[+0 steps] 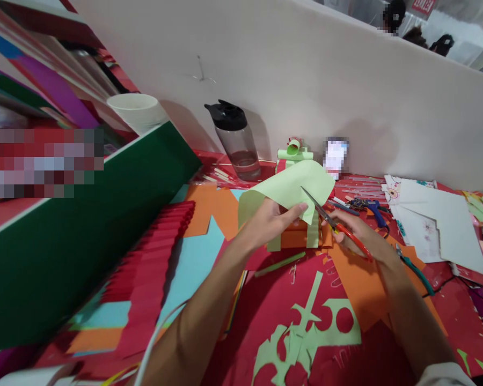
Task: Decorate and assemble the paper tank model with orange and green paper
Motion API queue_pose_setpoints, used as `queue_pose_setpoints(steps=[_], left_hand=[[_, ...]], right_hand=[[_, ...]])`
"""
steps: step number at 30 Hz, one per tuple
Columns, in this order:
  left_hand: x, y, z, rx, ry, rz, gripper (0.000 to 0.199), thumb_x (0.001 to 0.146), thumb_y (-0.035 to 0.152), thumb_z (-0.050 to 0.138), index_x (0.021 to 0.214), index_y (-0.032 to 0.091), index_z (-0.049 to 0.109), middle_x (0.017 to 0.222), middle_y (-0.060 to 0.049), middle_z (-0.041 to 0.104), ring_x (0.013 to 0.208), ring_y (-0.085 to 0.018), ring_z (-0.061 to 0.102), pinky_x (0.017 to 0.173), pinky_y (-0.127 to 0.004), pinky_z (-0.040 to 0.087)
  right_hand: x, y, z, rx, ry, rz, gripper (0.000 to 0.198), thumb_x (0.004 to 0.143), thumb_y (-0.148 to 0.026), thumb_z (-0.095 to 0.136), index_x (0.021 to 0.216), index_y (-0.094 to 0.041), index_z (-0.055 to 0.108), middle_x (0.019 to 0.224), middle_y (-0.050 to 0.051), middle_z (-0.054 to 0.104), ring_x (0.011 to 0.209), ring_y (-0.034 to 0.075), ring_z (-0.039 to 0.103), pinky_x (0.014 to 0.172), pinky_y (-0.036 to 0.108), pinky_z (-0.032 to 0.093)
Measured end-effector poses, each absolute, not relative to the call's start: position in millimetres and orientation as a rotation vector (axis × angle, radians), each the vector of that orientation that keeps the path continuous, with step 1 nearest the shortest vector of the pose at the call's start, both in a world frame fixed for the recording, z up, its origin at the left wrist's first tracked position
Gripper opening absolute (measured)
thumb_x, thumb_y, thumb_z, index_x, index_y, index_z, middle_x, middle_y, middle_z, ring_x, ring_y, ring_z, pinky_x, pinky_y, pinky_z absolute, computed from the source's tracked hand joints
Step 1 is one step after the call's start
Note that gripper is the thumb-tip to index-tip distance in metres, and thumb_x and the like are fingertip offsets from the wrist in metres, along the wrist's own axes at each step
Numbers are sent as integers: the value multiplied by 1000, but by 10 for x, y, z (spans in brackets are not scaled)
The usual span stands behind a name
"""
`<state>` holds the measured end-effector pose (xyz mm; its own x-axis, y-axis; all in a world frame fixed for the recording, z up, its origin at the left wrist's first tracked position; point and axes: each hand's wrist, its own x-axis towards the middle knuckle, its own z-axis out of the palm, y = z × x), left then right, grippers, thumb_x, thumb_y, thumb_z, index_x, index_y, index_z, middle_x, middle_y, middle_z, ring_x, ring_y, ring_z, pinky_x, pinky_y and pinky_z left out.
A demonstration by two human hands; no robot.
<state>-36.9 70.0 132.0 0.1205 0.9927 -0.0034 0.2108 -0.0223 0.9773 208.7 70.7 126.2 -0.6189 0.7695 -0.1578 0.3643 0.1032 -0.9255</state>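
Observation:
My left hand [279,217] grips a curled sheet of light green paper [282,187], its thumb pressed on the lower edge. In my right hand [356,233] is a pair of scissors [352,238] with red handles, fingers through the loops. The blades point up and left and lie against the paper near my left thumb. Under the sheet stands an orange box-like paper piece [295,238] with green strips down its front. Behind it a rolled green paper tube [293,147] shows. Green paper scraps with round cut-outs [338,327] lie on the red tabletop nearby.
A dark green board [104,230] slants up on the left, with a white cup [134,110] behind it. A water bottle [237,142] and a phone [335,157] stand along the white partition. Right of my hand lie a blue glue gun [376,212], pliers [416,271] and white sheets [446,214].

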Motion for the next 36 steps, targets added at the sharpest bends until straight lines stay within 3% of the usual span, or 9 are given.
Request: queue_pose_setpoints(steps=[3, 9, 18, 28, 32, 36], left_hand=[[-375, 704, 1308, 1435, 1266, 1010, 43, 79, 59, 71, 64, 22, 54, 51, 3, 43, 59, -18, 55, 54, -28, 46], [-414, 758, 1168, 1488, 1237, 1008, 42, 83, 59, 68, 72, 20, 56, 63, 0, 57, 61, -16, 54, 58, -28, 45], [-428, 770, 1155, 1465, 1186, 1042, 39, 80, 55, 73, 91, 20, 61, 75, 0, 62, 65, -17, 57, 62, -29, 52], [-402, 770, 1173, 1458, 1231, 1027, 40, 79, 57, 73, 79, 19, 60, 68, 0, 59, 65, -18, 59, 62, -30, 54], [-415, 790, 1121, 1361, 1199, 1169, 39, 76, 51, 78, 89, 18, 65, 73, -1, 63, 67, -19, 62, 63, -31, 55], [-467, 846, 1053, 1179, 1122, 1495, 44, 74, 45, 82, 105, 16, 69, 85, -4, 71, 77, -22, 67, 65, -31, 56]], right_hand=[[2062, 694, 1285, -1115, -1977, 1555, 43, 95, -64, 65, 109, -23, 59, 83, -1, 60, 70, 16, 57, 63, 26, 42], [2083, 719, 1237, -1133, -1956, 1566, 46, 92, -64, 69, 111, -22, 62, 80, -1, 59, 64, 13, 52, 56, 23, 38], [2124, 746, 1227, -1084, -1977, 1588, 52, 91, -68, 69, 112, -21, 63, 78, -3, 56, 63, 12, 49, 59, 24, 39], [2173, 774, 1207, -1066, -2043, 1561, 48, 95, -65, 65, 112, -21, 62, 77, -4, 53, 60, 11, 42, 59, 24, 37], [2294, 842, 1189, -1002, -2121, 1548, 43, 95, -60, 67, 114, -21, 63, 78, -4, 51, 63, 11, 42, 58, 24, 35], [2397, 844, 1167, -839, -1946, 1762, 42, 84, -54, 81, 103, -21, 63, 84, 0, 59, 68, 14, 51, 61, 27, 42]])
